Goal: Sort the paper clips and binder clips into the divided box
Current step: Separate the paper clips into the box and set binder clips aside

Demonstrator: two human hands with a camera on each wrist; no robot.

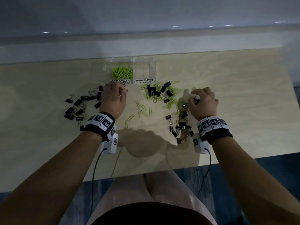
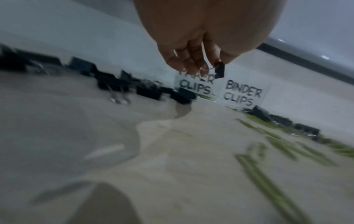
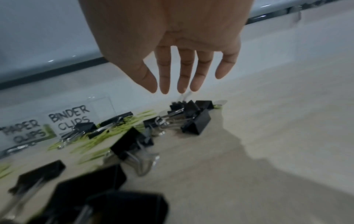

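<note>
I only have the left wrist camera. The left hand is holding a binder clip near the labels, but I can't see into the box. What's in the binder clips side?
Observer: In the head view, the binder clips compartment looks empty.
Operator: And the paper clips side?
Observer: The paper clips compartment holds a pile of green paper clips.
Operator: Where's the right hand?
Observer: The right hand hangs, fingers straight, over a heap of binder clips.

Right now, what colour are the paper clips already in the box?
Bright yellow-green. The paper clips lie heaped in the box's left compartment, clearest in the head view.
</note>
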